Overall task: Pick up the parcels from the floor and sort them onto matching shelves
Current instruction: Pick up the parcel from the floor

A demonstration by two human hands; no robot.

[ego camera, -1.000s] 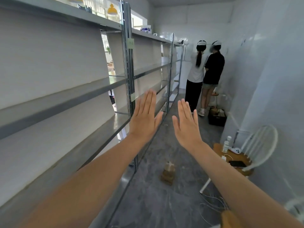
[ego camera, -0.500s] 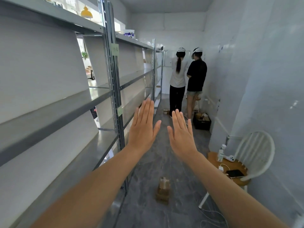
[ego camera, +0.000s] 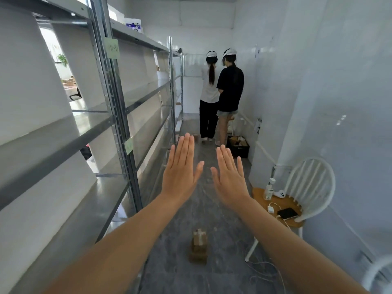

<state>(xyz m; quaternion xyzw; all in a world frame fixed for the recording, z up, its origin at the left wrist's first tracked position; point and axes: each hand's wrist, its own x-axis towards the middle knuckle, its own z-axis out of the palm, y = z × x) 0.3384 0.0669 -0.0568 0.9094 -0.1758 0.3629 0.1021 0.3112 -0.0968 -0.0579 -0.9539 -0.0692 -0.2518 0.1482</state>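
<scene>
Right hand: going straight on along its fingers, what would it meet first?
Nothing near: the right hand is open above the floor. Its line runs toward the person in black by the crate, far off; depth is unclear.

Both bare forearms reach forward from the bottom corners of the view, converging toward the middle; the left hand (ego camera: 180, 172) is raised with its back to the camera, fingers straight and pressed together, pointing up and slightly right, thumb splayed toward the other hand; the right hand (ego camera: 230, 177) mirrors it, back to the camera, fingers straight and close together, leaning slightly left, thumb spread inward; the two thumbs are near each other but apart; neither hand holds anything.
</scene>
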